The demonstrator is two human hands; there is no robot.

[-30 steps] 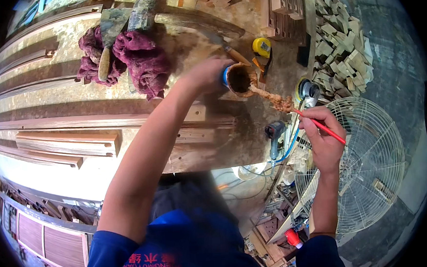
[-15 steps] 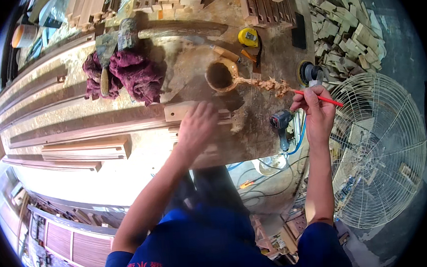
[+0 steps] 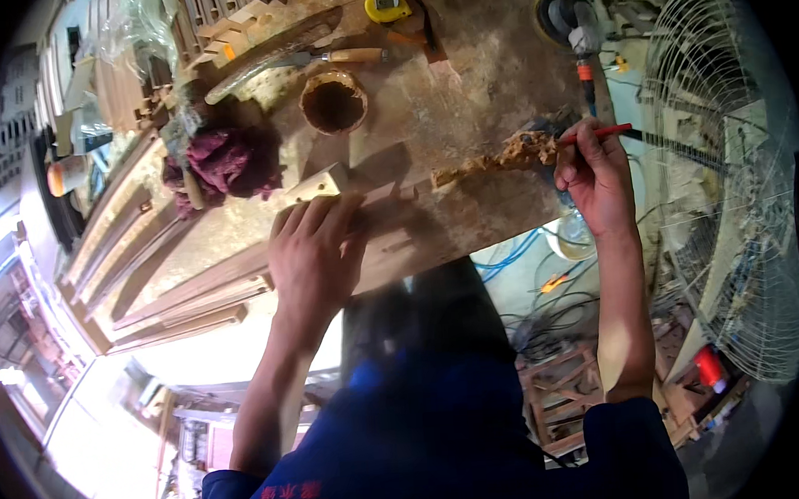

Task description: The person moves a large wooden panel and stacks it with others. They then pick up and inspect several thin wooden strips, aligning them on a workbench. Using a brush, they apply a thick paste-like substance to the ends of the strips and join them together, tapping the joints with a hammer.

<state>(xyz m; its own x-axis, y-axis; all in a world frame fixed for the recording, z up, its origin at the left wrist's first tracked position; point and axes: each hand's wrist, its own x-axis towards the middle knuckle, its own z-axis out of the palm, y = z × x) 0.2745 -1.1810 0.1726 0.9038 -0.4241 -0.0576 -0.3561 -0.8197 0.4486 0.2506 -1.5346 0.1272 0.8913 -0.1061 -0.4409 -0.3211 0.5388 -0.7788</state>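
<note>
In my right hand (image 3: 599, 178) is a glue brush by its thin red handle (image 3: 605, 133). Thick brown crusted lumps (image 3: 517, 152) coat its shaft, and its tip (image 3: 445, 177) points left over the bench. My left hand (image 3: 316, 255) has its fingers bent over a pale wooden piece (image 3: 322, 183) near the bench's front edge; part of that piece is hidden under the hand. A narrower wooden end (image 3: 391, 193) sticks out to the right of those fingers. Beyond, a round pot (image 3: 363, 105) with a crusted rim stands on the bench, dark inside.
Farther back lie a chisel (image 3: 356, 56) and a yellow tape measure (image 3: 386, 5). A purple cloth (image 3: 225, 159) sits left, above long wooden strips (image 3: 191, 280). A sander (image 3: 578, 33) rests at the right edge, with a wire fan guard (image 3: 725, 193) beyond.
The brush has come away from the pot, its tip now above the bench right of my left hand. My left hand has settled on the wooden piece. The whole view has turned and shifted.
</note>
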